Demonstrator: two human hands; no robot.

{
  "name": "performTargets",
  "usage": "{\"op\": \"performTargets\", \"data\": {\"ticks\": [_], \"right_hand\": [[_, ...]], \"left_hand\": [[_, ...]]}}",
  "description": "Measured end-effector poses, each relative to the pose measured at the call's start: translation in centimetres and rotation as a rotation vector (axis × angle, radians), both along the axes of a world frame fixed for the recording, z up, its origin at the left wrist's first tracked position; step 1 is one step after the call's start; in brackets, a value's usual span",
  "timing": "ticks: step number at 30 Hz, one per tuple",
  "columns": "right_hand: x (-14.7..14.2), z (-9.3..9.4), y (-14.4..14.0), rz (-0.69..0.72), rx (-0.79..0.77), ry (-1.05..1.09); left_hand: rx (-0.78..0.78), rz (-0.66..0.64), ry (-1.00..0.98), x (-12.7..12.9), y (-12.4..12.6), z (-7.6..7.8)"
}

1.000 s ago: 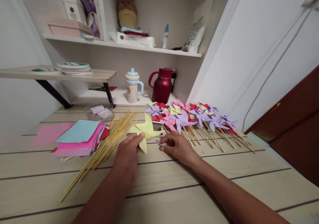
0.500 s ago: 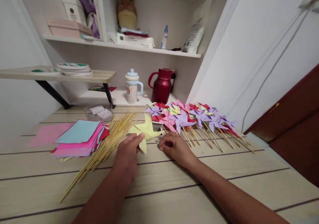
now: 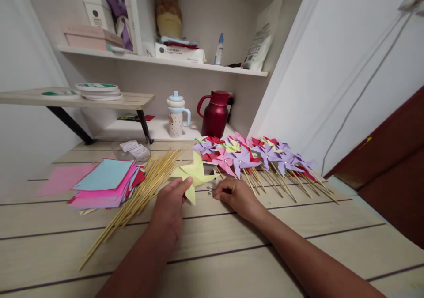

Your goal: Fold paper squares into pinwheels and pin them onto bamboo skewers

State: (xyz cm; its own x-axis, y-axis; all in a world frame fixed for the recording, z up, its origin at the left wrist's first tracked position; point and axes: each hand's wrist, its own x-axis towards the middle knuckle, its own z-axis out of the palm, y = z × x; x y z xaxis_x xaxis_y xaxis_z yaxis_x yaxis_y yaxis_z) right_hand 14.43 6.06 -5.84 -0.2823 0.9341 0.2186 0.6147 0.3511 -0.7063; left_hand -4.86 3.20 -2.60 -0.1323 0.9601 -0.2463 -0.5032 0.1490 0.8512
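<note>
A yellow paper pinwheel (image 3: 196, 172) is pinched between the thumb and fingers of my left hand (image 3: 170, 205), held just above the table. It has no stick on it that I can see. My right hand (image 3: 236, 197) is low over the tabletop to the right of it, thumb and index finger pressed together. Small silvery pieces (image 3: 210, 190) lie at those fingertips; whether one is between them is too small to make out. Behind my right hand lie several finished pinwheels (image 3: 242, 160) in purple, pink, red and yellow, on thin wooden sticks.
Loose wooden sticks (image 3: 145, 192) lie left of my left hand, beside a stack of coloured paper sheets (image 3: 102, 176). Farther back are a clear plastic container (image 3: 132, 150), a speckled cup (image 3: 175, 117) and a red jug (image 3: 214, 116). A small raised shelf (image 3: 132, 100) stands at the left.
My right hand has shifted slightly to the right, and more of the small silvery pieces now show beside its fingertips. My left hand and the yellow pinwheel have stayed in place.
</note>
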Motion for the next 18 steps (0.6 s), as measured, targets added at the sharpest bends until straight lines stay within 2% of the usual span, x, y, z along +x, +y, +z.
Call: {"op": "performTargets", "data": {"ticks": [7, 12, 14, 18], "right_hand": [[-0.1, 0.1, -0.1, 0.011, -0.015, 0.022], [0.2, 1.0, -0.4, 0.047, -0.048, 0.091], [0.4, 1.5, -0.6, 0.079, -0.080, 0.185], [0.2, 2.6, -1.0, 0.142, -0.178, 0.516]], "left_hand": [[-0.001, -0.008, 0.007, 0.0, -0.1, 0.0], [-0.008, -0.003, 0.006, 0.0, -0.2, 0.2], [-0.008, 0.005, 0.011, 0.1, -0.2, 0.1], [0.006, 0.047, 0.062, 0.2, 0.0, -0.8]]}}
